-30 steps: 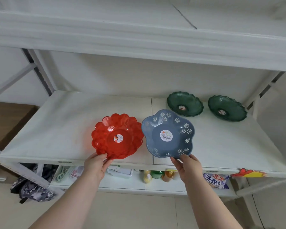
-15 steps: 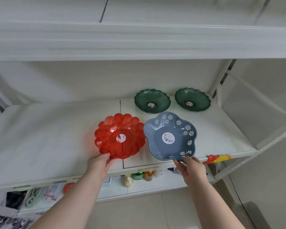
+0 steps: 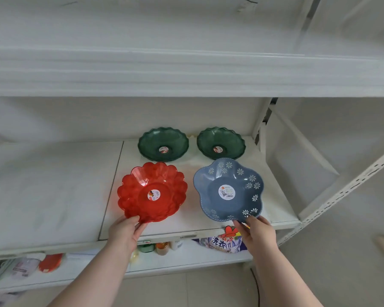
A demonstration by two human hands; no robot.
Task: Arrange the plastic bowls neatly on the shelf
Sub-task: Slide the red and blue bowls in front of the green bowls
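A red scalloped plastic bowl [image 3: 152, 192] sits on the white shelf [image 3: 53, 196], in front of the left of two dark green bowls [image 3: 163, 144]. My left hand [image 3: 125, 231] grips the red bowl's near rim. A blue flower-shaped bowl with white daisies [image 3: 228, 191] lies to its right, in front of the second green bowl [image 3: 221, 142]. My right hand [image 3: 256, 230] pinches the blue bowl's near rim. The two front bowls stand apart with a gap between them.
The shelf's right upright [image 3: 258, 127] and a slanted perforated brace [image 3: 341, 196] stand close to the blue bowl. An upper shelf [image 3: 186, 74] overhangs. Below, a lower shelf holds a detergent bag [image 3: 222, 244], small bottles [image 3: 162, 248] and packets. A red-yellow tag [image 3: 230, 231] hangs on the shelf edge.
Both front bowls have slid to the right and apart, now lined up in front of the green bowls. The view has shifted right with them.
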